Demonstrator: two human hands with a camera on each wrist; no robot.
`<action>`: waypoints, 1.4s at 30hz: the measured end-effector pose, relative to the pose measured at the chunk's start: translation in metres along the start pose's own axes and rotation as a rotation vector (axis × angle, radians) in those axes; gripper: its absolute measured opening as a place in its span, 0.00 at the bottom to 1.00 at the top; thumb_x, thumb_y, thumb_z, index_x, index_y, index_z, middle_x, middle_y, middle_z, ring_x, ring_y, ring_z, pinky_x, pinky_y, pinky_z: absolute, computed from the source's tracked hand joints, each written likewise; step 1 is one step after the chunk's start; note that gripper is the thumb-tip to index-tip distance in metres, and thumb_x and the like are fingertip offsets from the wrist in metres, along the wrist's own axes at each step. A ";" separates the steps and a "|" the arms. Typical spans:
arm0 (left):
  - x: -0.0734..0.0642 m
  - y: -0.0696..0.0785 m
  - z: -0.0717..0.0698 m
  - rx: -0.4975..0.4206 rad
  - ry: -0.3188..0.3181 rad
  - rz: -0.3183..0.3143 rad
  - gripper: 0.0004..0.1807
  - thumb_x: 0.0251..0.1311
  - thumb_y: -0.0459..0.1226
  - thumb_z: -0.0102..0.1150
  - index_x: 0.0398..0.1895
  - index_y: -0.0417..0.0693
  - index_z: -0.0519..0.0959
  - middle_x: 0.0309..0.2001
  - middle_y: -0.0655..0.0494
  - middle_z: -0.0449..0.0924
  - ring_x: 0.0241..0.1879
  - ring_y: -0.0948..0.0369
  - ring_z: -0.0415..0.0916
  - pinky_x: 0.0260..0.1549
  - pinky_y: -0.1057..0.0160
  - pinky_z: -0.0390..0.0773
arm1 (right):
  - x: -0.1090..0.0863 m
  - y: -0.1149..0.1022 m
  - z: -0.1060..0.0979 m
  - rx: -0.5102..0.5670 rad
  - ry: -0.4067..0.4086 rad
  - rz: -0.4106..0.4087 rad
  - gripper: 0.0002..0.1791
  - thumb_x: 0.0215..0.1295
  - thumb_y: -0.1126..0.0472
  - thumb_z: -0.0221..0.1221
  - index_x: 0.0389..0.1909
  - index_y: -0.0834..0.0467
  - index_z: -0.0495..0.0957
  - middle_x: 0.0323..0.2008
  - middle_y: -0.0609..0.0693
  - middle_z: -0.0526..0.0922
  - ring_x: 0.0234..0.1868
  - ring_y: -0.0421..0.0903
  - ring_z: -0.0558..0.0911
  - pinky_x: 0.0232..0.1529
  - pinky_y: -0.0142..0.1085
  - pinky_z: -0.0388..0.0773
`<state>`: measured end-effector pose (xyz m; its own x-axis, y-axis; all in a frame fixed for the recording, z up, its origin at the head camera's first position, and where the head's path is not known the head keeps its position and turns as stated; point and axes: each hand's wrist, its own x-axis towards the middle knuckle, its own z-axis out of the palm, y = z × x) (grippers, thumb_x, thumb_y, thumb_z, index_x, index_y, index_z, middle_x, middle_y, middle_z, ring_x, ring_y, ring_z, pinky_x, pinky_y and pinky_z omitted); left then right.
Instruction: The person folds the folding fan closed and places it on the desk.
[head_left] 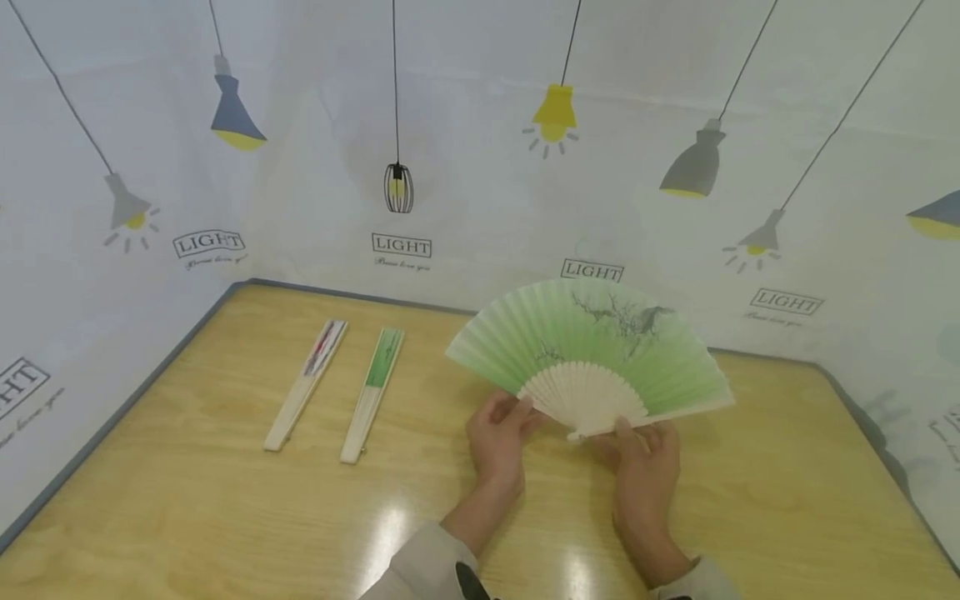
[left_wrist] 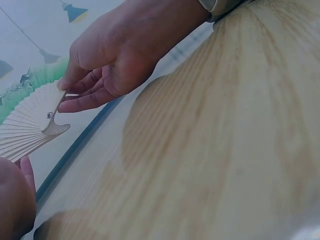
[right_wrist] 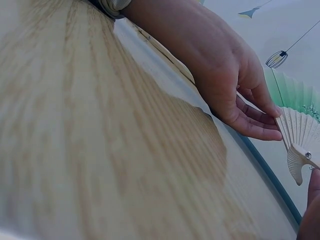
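A green paper folding fan (head_left: 525,325) is spread wide above the table, printed with dark branches. Its pale slatted ribs (head_left: 585,387) meet at a pivot near the bottom. My left hand (head_left: 498,442) pinches the fan's left outer rib between thumb and fingers. On the other side, my right hand (head_left: 647,471) pinches the right outer rib, thumb on top. The ribs (left_wrist: 30,115) and metal rivet show in the left wrist view. In the right wrist view, the pleated green paper (right_wrist: 287,90) is partly cut off by the frame edge.
Two folded fans lie side by side on the wooden table (head_left: 187,492), left of my hands. One fan (head_left: 306,385) has white, red and dark print; the other fan (head_left: 373,396) has green paper. A white lamp-printed sheet (head_left: 480,167) rises behind the table's dark edge.
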<state>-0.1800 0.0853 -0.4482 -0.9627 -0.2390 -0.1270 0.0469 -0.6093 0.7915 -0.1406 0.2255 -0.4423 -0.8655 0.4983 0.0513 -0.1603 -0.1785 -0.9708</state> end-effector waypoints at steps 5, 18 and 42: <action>-0.001 -0.001 -0.002 0.008 -0.014 0.000 0.06 0.56 0.26 0.64 0.35 0.32 0.79 0.34 0.43 0.79 0.32 0.53 0.82 0.39 0.52 0.84 | -0.001 0.001 -0.002 -0.036 -0.016 -0.004 0.20 0.71 0.61 0.54 0.60 0.60 0.62 0.53 0.57 0.70 0.42 0.48 0.80 0.44 0.38 0.82; -0.001 0.001 -0.003 0.042 -0.060 -0.021 0.06 0.58 0.26 0.61 0.36 0.29 0.77 0.33 0.43 0.78 0.31 0.54 0.81 0.41 0.51 0.83 | -0.001 0.005 -0.002 -0.015 0.010 -0.020 0.19 0.69 0.65 0.55 0.58 0.61 0.65 0.48 0.56 0.72 0.36 0.44 0.80 0.39 0.36 0.83; 0.006 0.006 -0.005 0.110 -0.081 -0.069 0.06 0.58 0.27 0.62 0.38 0.33 0.79 0.36 0.45 0.79 0.33 0.55 0.81 0.40 0.54 0.84 | -0.002 0.004 -0.001 -0.017 -0.048 -0.069 0.20 0.67 0.66 0.58 0.58 0.63 0.70 0.47 0.57 0.73 0.41 0.45 0.80 0.40 0.36 0.83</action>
<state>-0.1837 0.0767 -0.4475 -0.9812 -0.1346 -0.1381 -0.0455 -0.5344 0.8440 -0.1392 0.2246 -0.4463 -0.8746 0.4673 0.1288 -0.2123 -0.1303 -0.9685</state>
